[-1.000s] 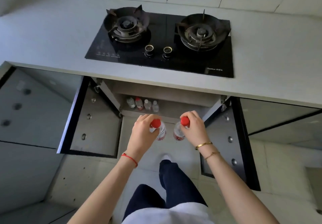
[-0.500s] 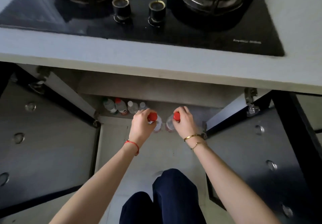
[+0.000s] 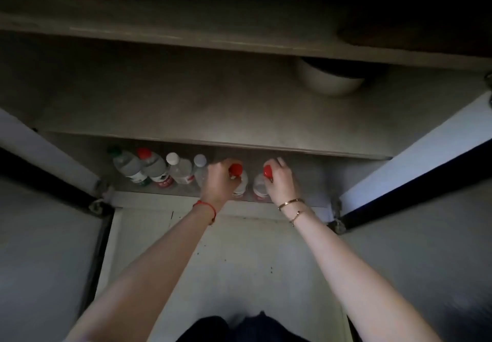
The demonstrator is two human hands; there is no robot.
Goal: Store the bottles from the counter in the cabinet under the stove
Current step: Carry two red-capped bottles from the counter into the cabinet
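Observation:
My left hand (image 3: 217, 182) grips a clear red-capped bottle (image 3: 241, 182) by its neck, inside the open cabinet (image 3: 319, 179) under the stove. My right hand (image 3: 279, 179) holds a second red-capped bottle (image 3: 259, 186) the same way, just to the right of the first. Both bottles stand upright on or just above the cabinet floor. Left of my hands, several bottles stand in a row: a green-capped one (image 3: 127, 164), a red-capped one (image 3: 154, 167), a white-capped one (image 3: 181, 170) and a pale-capped one (image 3: 200, 168).
Both cabinet doors are swung open, the left door (image 3: 40, 248) and the right door (image 3: 426, 235). A shelf (image 3: 213, 107) runs above the bottles. A white bowl-shaped fitting (image 3: 330, 80) hangs at the upper right. The pale floor (image 3: 239, 261) lies below.
My head has dropped below the counter, so the stove is out of view. Both hands have carried their bottles forward and down into the cabinet, next to the row.

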